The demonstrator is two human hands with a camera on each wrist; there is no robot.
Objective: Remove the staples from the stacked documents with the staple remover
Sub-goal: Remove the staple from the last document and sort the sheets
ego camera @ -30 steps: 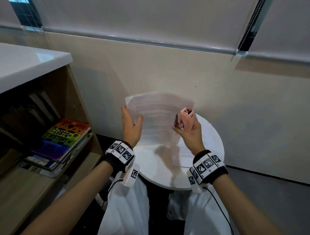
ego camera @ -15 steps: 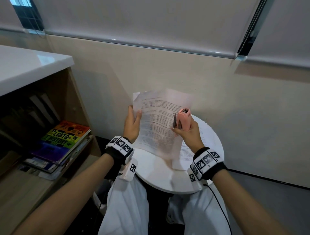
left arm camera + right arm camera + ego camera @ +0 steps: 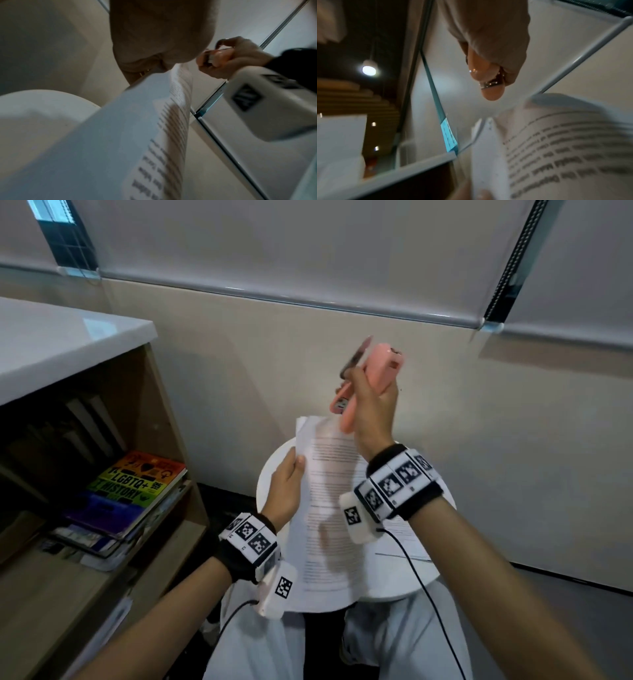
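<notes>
Staple remover lifted clear of the documents

The right hand [image 3: 371,409] is gripping the pink staple remover [image 3: 373,374] at 12 o'clock above the documents [image 3: 329,508]; the left hand [image 3: 286,491] is pinching their 9 o'clock edge over the round table [image 3: 404,587], 1 loose sheet [image 3: 406,541] seemingly lying at 3 o'clock

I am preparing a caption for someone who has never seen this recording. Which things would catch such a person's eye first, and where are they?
First the pink staple remover, which the right hand grips raised above the papers, in front of the beige wall. Below it, the left hand holds the printed documents by their left edge over the round white table. At the left, a rainbow-coloured book lies in the wooden shelf.
</notes>
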